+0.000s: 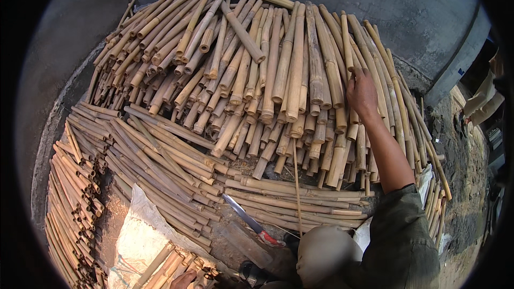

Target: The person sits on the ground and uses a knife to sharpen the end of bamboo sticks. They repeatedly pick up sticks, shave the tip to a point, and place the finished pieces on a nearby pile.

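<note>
My right hand (pixel 362 92) reaches out over a big heap of cut bamboo poles (pixel 267 75) and grasps one pole (pixel 348 48) on the heap's right side. My left hand (pixel 183 279) shows only partly at the bottom edge, resting on a small bunch of short bamboo pieces (pixel 171 267); its fingers are hidden. A long knife with a red handle (pixel 247 219) lies on a wooden block (pixel 251 246) in front of me, with a thin bamboo strip (pixel 296 182) standing beside it.
Thinner bamboo poles (pixel 160 155) lie stacked in front of the heap, with another stack (pixel 72 198) at the left. A white sack (pixel 139 235) lies on the ground. Grey concrete walls (pixel 417 10) rise behind. Dirt ground (pixel 466 171) lies to the right.
</note>
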Demonstrator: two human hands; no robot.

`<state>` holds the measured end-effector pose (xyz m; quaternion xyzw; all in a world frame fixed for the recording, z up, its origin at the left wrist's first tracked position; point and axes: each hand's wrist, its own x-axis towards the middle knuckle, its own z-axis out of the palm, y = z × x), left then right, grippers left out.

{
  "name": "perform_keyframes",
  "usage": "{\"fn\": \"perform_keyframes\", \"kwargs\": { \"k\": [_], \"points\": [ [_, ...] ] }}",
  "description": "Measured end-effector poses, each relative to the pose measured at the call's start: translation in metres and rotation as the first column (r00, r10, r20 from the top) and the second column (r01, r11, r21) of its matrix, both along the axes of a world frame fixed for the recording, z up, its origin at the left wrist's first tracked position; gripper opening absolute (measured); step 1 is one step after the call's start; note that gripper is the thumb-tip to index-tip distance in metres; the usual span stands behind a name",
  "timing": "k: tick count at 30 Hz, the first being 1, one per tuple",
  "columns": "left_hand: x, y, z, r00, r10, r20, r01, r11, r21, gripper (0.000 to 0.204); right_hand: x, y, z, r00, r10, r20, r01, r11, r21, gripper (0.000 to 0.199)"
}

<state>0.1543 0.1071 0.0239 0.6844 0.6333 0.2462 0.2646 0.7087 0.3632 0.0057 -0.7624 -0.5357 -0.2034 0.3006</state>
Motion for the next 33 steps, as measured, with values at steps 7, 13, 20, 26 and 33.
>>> {"fn": "perform_keyframes", "kwargs": {
  "k": [7, 13, 20, 26, 33],
  "points": [
    [-0.024, 0.001, -0.008, 1.0, -0.003, -0.022, 0.003, 1.0, -0.021, 0.037, 0.06, -0.04, -0.049, 0.964, -0.264, -0.024, 0.216, 0.834, -0.508, 0.045],
    [-0.015, -0.02, 0.003, 1.0, -0.027, 0.006, 0.027, 0.999, 0.033, 0.039, 0.068, -0.045, -0.009, 0.66, -0.14, -0.738, -0.092, 0.96, -0.265, 0.041],
    [-0.013, -0.025, 0.006, 0.997, -0.02, 0.078, 0.014, 0.997, 0.075, 0.035, 0.084, -0.11, 0.062, -0.189, 0.342, -0.92, -0.051, 0.933, 0.357, 0.022],
    [-0.004, -0.029, 0.018, 1.0, -0.015, 0.01, 0.015, 0.999, -0.028, 0.034, 0.089, -0.145, 0.07, 0.087, 0.205, -0.975, -0.059, 0.978, 0.2, 0.03],
    [0.008, -0.03, 0.016, 0.988, -0.086, 0.128, 0.089, 0.996, -0.018, 0.034, 0.049, -0.161, 0.005, 0.299, 0.1, -0.949, -0.293, 0.956, 0.008, 0.07]
  ]
}}
